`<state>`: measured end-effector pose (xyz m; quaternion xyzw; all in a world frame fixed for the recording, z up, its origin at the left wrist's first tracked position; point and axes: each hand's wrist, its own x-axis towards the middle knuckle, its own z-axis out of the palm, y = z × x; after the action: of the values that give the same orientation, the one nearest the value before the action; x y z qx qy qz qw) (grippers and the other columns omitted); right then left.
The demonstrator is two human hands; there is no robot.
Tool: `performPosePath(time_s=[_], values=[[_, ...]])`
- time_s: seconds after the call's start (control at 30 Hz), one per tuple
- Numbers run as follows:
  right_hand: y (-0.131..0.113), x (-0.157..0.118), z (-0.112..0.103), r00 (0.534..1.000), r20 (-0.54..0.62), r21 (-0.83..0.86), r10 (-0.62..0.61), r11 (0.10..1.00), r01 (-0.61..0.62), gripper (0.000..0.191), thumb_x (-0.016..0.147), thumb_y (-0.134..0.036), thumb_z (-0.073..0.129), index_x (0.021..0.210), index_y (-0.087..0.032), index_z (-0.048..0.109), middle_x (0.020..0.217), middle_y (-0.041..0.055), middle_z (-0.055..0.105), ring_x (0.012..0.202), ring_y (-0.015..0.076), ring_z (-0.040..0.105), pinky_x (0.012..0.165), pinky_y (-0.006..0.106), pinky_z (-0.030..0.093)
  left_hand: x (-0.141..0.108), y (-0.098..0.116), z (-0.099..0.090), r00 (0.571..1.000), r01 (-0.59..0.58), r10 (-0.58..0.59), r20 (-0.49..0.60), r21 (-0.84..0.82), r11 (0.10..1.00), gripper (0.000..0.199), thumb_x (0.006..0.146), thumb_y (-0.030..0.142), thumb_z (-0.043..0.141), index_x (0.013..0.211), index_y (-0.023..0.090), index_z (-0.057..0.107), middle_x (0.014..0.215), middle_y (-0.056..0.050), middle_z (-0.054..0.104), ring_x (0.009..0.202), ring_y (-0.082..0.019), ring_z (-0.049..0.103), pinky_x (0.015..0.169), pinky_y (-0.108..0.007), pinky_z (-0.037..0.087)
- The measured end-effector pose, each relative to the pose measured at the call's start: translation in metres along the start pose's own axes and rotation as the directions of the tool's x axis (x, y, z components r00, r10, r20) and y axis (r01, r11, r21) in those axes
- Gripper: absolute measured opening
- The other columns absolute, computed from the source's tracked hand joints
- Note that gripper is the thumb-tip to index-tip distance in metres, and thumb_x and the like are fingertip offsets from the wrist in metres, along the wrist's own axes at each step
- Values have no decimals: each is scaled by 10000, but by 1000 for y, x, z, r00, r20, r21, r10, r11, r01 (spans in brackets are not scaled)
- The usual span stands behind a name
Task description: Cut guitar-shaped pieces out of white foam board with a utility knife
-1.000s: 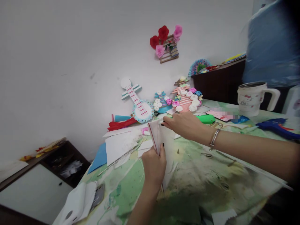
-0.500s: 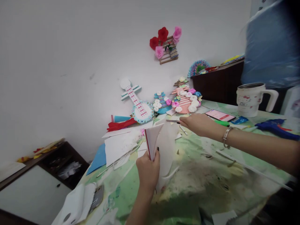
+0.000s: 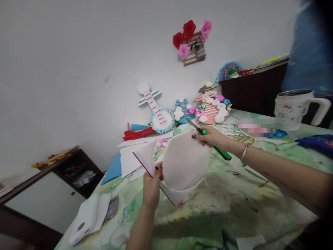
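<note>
My left hand point(image 3: 152, 187) is closed on a white board point(image 3: 147, 152) with a thin red edge, tilted above the table. A curved cut runs along the board, and beside it a rounded white piece point(image 3: 186, 161) stands partly apart from it. Whether the two are still joined at some point is hard to see. My right hand point(image 3: 212, 137) grips a green utility knife point(image 3: 222, 153), its blade out and pointing up to the left. The fingers of that hand are at the upper right rim of the rounded piece.
Craft instruments, among them a white paper lute point(image 3: 162, 121), lean against the wall. A white mug point(image 3: 292, 111) and a blue tool point(image 3: 316, 144) stand at the right. A white case point(image 3: 87, 217) lies at the left on the green cloth point(image 3: 234, 208).
The board has turned to show its face and moved slightly left. My right hand has come to the rounded piece's rim with the knife, and the rounded piece now stands out from the board.
</note>
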<state>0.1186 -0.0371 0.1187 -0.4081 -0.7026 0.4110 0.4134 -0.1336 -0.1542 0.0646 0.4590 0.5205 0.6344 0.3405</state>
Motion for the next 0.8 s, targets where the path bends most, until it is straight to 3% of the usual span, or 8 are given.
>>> performPosePath(time_s=[0.1, 0.23, 0.4, 0.47, 0.57, 0.67, 0.73, 0.8], values=[[-3, -1, -3, 1000, -17, 6, -4, 1000, 4, 213, 811, -356, 615, 794, -180, 495, 472, -63, 491, 326, 41, 325, 313, 176, 207, 21, 2, -22, 998, 67, -68, -15, -84, 994, 616, 709, 578, 649, 1071, 82, 616, 946, -160, 701, 585, -124, 627, 486, -199, 418], [-13, 2, -8, 998, -38, -35, 48, 998, -49, 168, 840, -299, 592, 773, -179, 495, 465, -61, 487, 315, 38, 308, 320, 184, 207, 54, -7, -47, 983, 178, -162, -85, 239, 954, 467, 821, 494, 529, 1079, 107, 570, 1037, -166, 684, 438, -60, 541, 404, -178, 305], [-20, 16, -11, 987, -67, -101, 144, 984, -150, 189, 862, -338, 564, 777, -181, 503, 442, -48, 481, 316, 56, 314, 323, 201, 207, 82, -26, -56, 979, 202, -171, -110, 451, 869, 351, 694, 428, 684, 783, 96, 612, 882, -195, 691, 664, -244, 667, 468, -245, 389], [-21, 24, -13, 983, -78, -121, 165, 977, -174, 232, 869, -346, 542, 716, -181, 483, 433, -36, 471, 330, 62, 327, 332, 206, 223, 86, -26, -51, 988, 137, -87, -125, 486, 863, 332, 679, 405, 694, 796, 103, 618, 1009, -234, 663, 943, -323, 637, 575, -275, 445], [-24, 34, -15, 976, -100, -162, 195, 964, -210, 275, 849, -345, 553, 648, -180, 463, 438, -15, 470, 343, 69, 343, 338, 219, 242, 85, -16, -37, 996, 3, 41, -82, 469, 883, 428, 795, 490, 539, 1009, 128, 619, 1267, -195, 558, 1191, -292, 508, 775, -290, 469], [-26, 40, -13, 971, -90, -200, 221, 951, -235, 271, 824, -354, 577, 647, -178, 471, 438, -15, 462, 338, 70, 338, 333, 224, 225, 78, -1, -15, 992, -62, 34, 126, 230, 971, 632, 833, 630, 364, 1165, 133, 571, 1229, -163, 590, 1032, -231, 608, 789, -304, 490], [-28, 40, -10, 974, -49, -212, 221, 951, -227, 256, 821, -367, 582, 677, -176, 490, 442, -24, 458, 339, 65, 328, 336, 220, 223, 71, 8, 1, 963, -74, 54, 262, 66, 995, 668, 732, 607, 570, 1201, 133, 548, 1129, -148, 641, 905, -211, 640, 747, -297, 501], [-29, 36, -6, 979, 2, -214, 206, 956, -201, 225, 822, -373, 583, 734, -175, 521, 455, -32, 468, 346, 61, 329, 346, 213, 234, 62, 15, 15, 940, -117, 102, 324, 26, 993, 632, 629, 455, 738, 1155, 142, 579, 1048, -112, 671, 854, -197, 636, 731, -281, 499]])
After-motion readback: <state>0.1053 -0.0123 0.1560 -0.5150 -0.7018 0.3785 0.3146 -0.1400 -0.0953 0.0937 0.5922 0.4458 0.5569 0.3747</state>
